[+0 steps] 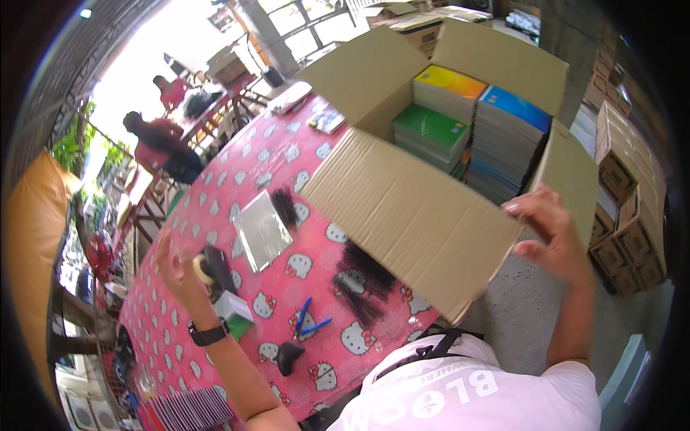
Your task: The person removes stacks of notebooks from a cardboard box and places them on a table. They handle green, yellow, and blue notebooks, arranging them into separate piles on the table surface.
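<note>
Box (413, 215) holds three stacks (503, 136) beside one hand (552, 231).

A pink tablecloth (226, 159) patterned with white cartoon cats lies left of a brown cardboard box (406, 208) holding far yellow-orange (451, 82), right blue (516, 108) and near green stacks (431, 128).

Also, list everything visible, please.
large open cardboard box: one, brown, right
rectangular book stacks: three visible, green, yellow, blue, inside box
patterned table covering: one, pink, beneath
flat plastic sheet: one, clear, centre
tape dispenser: one, black, left
V-shaped tool: one, blue, front
brushlike bundles: several, black, centre
fanned flat items: many, striped, lower left
stacked cartons: many, brown, far right
people: two, reddish clothing, background
left hand: one, bare, near dispenser
right hand: one, bare, at box
</note>
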Demonstrator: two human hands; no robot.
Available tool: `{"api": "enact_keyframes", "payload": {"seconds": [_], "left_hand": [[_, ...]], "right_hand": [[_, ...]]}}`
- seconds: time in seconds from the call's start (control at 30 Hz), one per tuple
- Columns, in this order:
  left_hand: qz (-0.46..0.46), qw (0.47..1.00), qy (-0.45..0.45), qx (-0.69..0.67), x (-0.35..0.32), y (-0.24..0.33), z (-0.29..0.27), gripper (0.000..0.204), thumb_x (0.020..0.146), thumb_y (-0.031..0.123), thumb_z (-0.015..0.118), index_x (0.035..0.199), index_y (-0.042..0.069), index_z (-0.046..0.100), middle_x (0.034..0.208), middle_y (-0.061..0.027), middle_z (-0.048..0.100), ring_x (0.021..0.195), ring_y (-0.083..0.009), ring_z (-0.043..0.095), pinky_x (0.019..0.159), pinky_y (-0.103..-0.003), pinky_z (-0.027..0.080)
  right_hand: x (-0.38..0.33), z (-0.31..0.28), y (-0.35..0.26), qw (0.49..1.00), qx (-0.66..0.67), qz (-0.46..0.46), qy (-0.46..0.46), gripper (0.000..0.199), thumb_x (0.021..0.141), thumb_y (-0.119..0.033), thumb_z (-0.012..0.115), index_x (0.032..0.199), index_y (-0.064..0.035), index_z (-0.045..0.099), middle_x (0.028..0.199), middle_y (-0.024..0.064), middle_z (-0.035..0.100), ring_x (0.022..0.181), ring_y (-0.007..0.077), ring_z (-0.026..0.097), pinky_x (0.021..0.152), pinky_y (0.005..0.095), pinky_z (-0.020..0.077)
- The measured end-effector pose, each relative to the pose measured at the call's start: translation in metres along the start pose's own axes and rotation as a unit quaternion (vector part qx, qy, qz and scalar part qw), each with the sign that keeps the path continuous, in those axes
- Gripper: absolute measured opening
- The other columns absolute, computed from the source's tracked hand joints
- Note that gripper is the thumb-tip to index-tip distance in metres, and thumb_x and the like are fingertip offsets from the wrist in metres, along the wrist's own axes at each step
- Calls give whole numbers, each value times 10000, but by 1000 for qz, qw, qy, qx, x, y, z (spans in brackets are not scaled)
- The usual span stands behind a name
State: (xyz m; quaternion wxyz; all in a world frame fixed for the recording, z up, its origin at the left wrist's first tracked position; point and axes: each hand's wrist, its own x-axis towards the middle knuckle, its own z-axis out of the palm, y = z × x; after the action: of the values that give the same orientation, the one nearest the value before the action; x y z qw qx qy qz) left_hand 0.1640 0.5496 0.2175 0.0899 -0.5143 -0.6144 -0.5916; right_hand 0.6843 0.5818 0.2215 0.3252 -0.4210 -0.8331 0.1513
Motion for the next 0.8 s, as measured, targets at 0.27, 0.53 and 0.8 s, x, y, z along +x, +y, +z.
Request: {"api": "enact_keyframes", "payload": {"seconds": [0.27,0.53,0.8], "left_hand": [[-237,769,-559,-199,14,183,265,600,837,297,613,1301,5,368,1320,-186,394,1181,-265,420,942,-375,379],[-497,674,-543,61,-8,163,373,869,849,519,500,1393,-8,75,1356,-313,233,1244,-424,304,994,-525,321],[-495,637,-590,-30,-21,166,392,745,851,519,503,1359,56,215,1260,-257,394,1157,-378,433,929,-486,411]], "right_hand": [[-18,46,18,978,-6,-72,197,334,774,-350,636,1021,-138,562,1029,5,608,1032,204,542,1042,464,181],[-23,54,39,960,116,-104,232,203,797,-248,617,971,-150,576,1004,-24,615,1020,142,558,1051,458,187],[-26,51,48,951,181,-127,218,175,786,-160,593,961,-156,589,1034,-36,616,1022,120,559,1049,454,193]]}}
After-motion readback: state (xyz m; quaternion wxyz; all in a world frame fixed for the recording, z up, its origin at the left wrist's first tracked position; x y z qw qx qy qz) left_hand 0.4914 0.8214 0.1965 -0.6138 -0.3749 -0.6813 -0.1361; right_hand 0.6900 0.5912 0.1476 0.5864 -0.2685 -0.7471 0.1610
